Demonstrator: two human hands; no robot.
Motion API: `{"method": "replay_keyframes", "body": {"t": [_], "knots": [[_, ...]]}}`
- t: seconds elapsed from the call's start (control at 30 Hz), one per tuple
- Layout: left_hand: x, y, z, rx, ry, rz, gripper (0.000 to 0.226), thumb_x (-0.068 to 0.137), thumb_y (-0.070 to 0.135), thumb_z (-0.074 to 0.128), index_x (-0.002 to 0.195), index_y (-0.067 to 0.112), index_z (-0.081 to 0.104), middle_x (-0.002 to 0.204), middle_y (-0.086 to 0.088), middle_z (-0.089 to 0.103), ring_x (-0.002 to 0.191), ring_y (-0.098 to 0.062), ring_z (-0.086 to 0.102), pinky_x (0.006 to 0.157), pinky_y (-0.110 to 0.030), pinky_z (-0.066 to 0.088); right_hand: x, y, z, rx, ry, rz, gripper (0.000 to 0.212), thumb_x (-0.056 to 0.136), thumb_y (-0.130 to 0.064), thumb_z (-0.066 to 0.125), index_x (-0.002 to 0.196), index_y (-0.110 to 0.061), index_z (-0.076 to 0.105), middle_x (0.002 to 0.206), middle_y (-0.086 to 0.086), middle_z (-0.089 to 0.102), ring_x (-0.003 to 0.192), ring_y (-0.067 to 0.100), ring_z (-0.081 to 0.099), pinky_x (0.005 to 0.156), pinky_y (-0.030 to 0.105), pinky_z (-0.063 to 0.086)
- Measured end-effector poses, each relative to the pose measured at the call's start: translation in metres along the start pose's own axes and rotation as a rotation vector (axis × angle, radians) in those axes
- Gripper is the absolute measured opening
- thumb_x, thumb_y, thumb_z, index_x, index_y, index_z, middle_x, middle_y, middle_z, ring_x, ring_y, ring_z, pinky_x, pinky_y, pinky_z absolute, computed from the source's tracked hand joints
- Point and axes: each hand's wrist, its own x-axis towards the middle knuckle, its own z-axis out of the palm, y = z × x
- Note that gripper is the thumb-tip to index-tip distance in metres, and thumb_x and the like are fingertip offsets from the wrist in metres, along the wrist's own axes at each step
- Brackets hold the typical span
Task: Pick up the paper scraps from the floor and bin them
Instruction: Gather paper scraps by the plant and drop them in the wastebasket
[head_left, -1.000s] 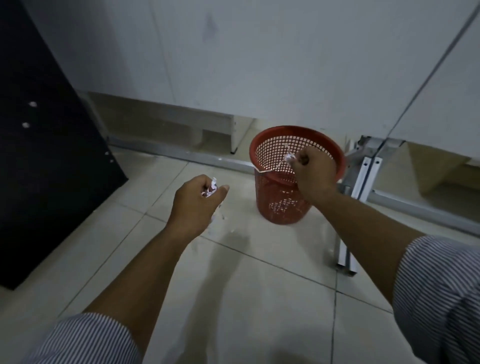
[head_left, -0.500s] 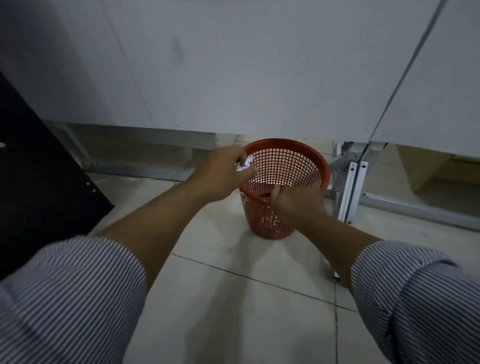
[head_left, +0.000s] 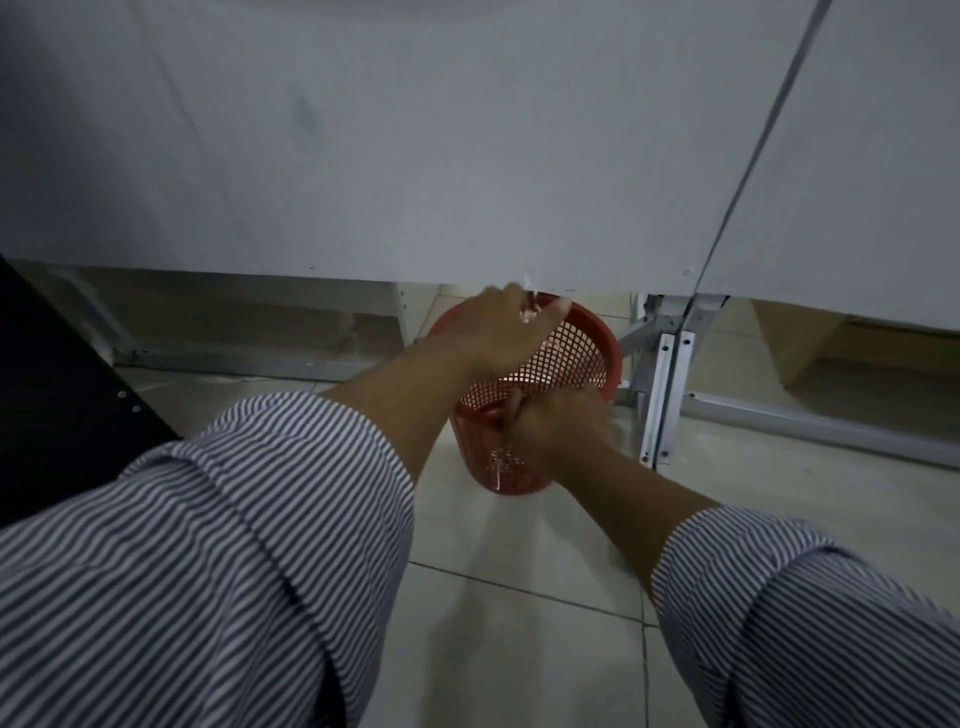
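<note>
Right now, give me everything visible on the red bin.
The red bin is a round plastic mesh basket with a solid rim, tapering toward its base. It stands upright on the tiled floor, just below the edge of a white panel and left of a white metal bracket. The left hand reaches over its opening with something white at the fingers; the right hand is at its near rim. White bits show through the lower mesh.

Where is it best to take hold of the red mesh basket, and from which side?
Probably the thick solid rim of the red mesh basket, pinched from above on the near side. It stands upright with its mouth open, and the right hand is already at the near rim; the left hand hovers over the mouth with paper scraps.
</note>
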Motion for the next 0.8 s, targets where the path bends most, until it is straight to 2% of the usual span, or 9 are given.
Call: {"method": "replay_keyframes", "body": {"t": [0.03, 0.07, 0.13, 0.23, 0.37, 0.5, 0.63, 0.73, 0.8], "knots": [[-0.004, -0.007, 0.004, -0.002, -0.115, -0.042, 0.081, 0.086, 0.075, 0.02, 0.135, 0.017, 0.049, 0.142, -0.004, 0.052, 0.129, -0.026, 0.048, 0.105, -0.046, 0.04, -0.003, -0.002, -0.005, -0.013, -0.008, -0.025, 0.053, 0.1, -0.039, 0.019, 0.1, -0.009, 0.064, 0.062, -0.002, 0.05, 0.078, 0.025, 0.061, 0.095, 0.043, 0.041], [-0.008, -0.012, 0.007, -0.044, -0.193, -0.059, 0.079, 0.089, 0.072, 0.017, 0.144, 0.02, 0.041, 0.151, -0.002, 0.042, 0.139, -0.025, 0.038, 0.111, -0.044, 0.032, -0.004, -0.003, -0.007, -0.036, -0.03, -0.052, 0.053, 0.101, -0.038, 0.019, 0.102, -0.009, 0.063, 0.068, 0.002, 0.057, 0.084, 0.027, 0.063, 0.096, 0.045, 0.041], [-0.016, -0.02, 0.009, -0.149, -0.252, -0.061, 0.069, 0.096, 0.063, 0.016, 0.146, 0.022, 0.038, 0.153, 0.0, 0.04, 0.141, -0.024, 0.035, 0.11, -0.037, 0.029, -0.004, -0.003, -0.009, -0.078, -0.062, -0.058, 0.051, 0.101, -0.039, 0.018, 0.1, -0.012, 0.061, 0.064, 0.001, 0.052, 0.086, 0.026, 0.063, 0.095, 0.046, 0.043], [-0.028, -0.027, 0.007, -0.159, -0.245, -0.07, 0.062, 0.1, 0.055, 0.019, 0.137, 0.015, 0.049, 0.143, -0.006, 0.05, 0.132, -0.025, 0.044, 0.102, -0.034, 0.032, 0.0, -0.002, -0.004, -0.112, -0.069, -0.035, 0.051, 0.101, -0.037, 0.016, 0.087, -0.014, 0.059, 0.054, -0.002, 0.036, 0.076, 0.024, 0.057, 0.094, 0.047, 0.043], [-0.042, -0.044, 0.001, -0.096, -0.186, -0.035, 0.042, 0.1, 0.047, 0.036, 0.113, 0.014, 0.059, 0.118, -0.005, 0.062, 0.108, -0.021, 0.058, 0.092, -0.04, 0.05, 0.0, 0.001, 0.0, 0.002, -0.07, -0.01, 0.04, 0.099, -0.034, 0.014, 0.083, -0.017, 0.047, 0.057, -0.002, 0.037, 0.067, 0.019, 0.044, 0.089, 0.047, 0.045], [-0.057, -0.062, -0.008, -0.009, -0.118, 0.004, 0.023, 0.099, 0.036, 0.047, 0.11, 0.02, 0.059, 0.116, -0.001, 0.061, 0.101, -0.017, 0.059, 0.088, -0.042, 0.055, 0.003, 0.002, 0.003, -0.046, -0.079, -0.022, 0.047, 0.098, -0.041, 0.015, 0.071, -0.02, 0.047, 0.058, -0.005, 0.045, 0.073, 0.019, 0.054, 0.1, 0.049, 0.038], [-0.08, -0.081, -0.025, 0.008, -0.051, 0.009, 0.017, 0.098, 0.031, 0.05, 0.106, 0.021, 0.061, 0.114, 0.001, 0.06, 0.098, -0.014, 0.058, 0.087, -0.036, 0.053, 0.01, -0.005, -0.003, -0.087, -0.123, 0.052, 0.046, 0.096, -0.046, 0.027, 0.094, -0.018, 0.064, 0.096, 0.005, 0.069, 0.108, 0.03, 0.059, 0.112, 0.058, 0.018], [-0.102, -0.095, -0.04, -0.003, 0.007, -0.02, 0.015, 0.097, 0.028, 0.052, 0.104, 0.02, 0.062, 0.11, 0.003, 0.059, 0.095, -0.012, 0.056, 0.08, -0.028, 0.048, 0.016, -0.015, -0.01, -0.079, 0.006, 0.075, 0.04, 0.091, -0.046, 0.04, 0.108, -0.016, 0.061, 0.11, 0.007, 0.067, 0.11, 0.03, 0.058, 0.111, 0.058, 0.024], [-0.117, -0.106, -0.048, -0.032, 0.051, -0.058, 0.014, 0.097, 0.028, 0.053, 0.1, 0.018, 0.063, 0.105, 0.003, 0.062, 0.089, -0.013, 0.058, 0.077, -0.03, 0.051, 0.018, -0.03, -0.016, -0.049, 0.126, -0.026, 0.033, 0.091, -0.041, 0.042, 0.103, -0.016, 0.061, 0.108, 0.005, 0.067, 0.103, 0.026, 0.058, 0.107, 0.054, 0.028]]}}
